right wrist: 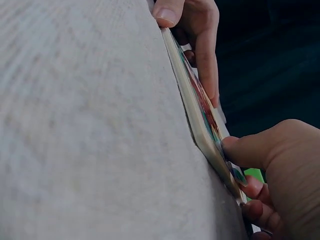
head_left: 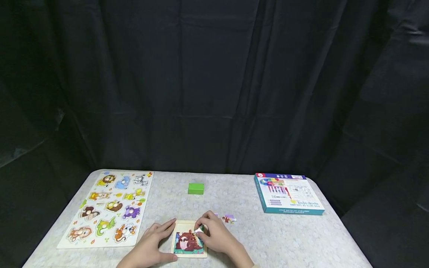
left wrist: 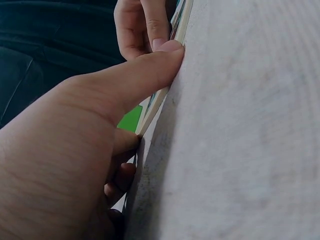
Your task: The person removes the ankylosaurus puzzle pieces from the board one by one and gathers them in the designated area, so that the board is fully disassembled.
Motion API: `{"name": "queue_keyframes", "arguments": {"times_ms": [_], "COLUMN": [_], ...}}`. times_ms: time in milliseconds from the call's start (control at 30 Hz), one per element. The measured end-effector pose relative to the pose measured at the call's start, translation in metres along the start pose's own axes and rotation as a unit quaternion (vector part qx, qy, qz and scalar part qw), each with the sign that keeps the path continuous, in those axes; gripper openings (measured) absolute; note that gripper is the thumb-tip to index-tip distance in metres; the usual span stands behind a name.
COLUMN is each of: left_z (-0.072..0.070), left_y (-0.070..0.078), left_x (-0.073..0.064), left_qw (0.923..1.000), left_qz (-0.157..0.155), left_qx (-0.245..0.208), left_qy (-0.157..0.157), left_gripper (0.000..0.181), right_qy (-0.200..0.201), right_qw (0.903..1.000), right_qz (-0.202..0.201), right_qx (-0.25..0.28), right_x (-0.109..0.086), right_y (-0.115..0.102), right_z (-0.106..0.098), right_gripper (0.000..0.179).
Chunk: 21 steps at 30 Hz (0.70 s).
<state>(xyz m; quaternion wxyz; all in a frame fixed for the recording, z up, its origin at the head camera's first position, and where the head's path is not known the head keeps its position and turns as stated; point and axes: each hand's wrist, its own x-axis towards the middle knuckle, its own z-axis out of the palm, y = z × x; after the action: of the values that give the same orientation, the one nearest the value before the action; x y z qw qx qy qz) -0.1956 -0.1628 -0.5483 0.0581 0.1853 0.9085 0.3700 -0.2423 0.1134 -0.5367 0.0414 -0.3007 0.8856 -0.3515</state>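
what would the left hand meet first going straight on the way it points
Most likely the square, pale wooden puzzle tray, right against the left hand, though depth is hard to judge.

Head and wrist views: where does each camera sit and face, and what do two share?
Head: head-worn, facing forward and down at the puzzle; left hand and right hand show.
Left wrist: on that wrist, facing the puzzle edge; both hands show.
Right wrist: likewise, from the opposite side; both hands show.
Wrist views share the green block.
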Motion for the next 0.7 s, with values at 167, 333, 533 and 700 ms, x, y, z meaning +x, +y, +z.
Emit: {"name": "queue_keyframes", "arguments": {"times_ms": [167,333,533,700], "left_z": [-0.0016,-0.0011,0.0007,-0.0002], "left_y": [0.0035,0.0042,0.002,0.0034], "left_x": [-0.0011,-0.0025,-0.004,-0.0024], "left_qw": [0.9997,0.9994,0.9999,1.0], "left_qz": [0.016,0.018,0.0,-0.002], "left_qx": [0.013,0.019,0.009,0.002], "left_qy": [0.016,0.022,0.006,0.003], "left_gripper": [0.104,0.103,0.106,0.106], "right_qy": [0.014,0.015,0.0,-0.002], "right_qw": [0.9998,0.9996,0.9996,0.9997], "right_qz": [0.011,0.023,0.026,0.018], "right_qx": [-0.012,-0.006,0.015,0.016], "right_x": [-0.0007,-0.0018,-0.0039,-0.0042], "right_y": [0.0003,0.0007,0.003,0.0029], "right_z": [-0.003,-0.0052,-0.0048,-0.0089], "right_gripper": [0.025,0.03,0.032,0.035]}}
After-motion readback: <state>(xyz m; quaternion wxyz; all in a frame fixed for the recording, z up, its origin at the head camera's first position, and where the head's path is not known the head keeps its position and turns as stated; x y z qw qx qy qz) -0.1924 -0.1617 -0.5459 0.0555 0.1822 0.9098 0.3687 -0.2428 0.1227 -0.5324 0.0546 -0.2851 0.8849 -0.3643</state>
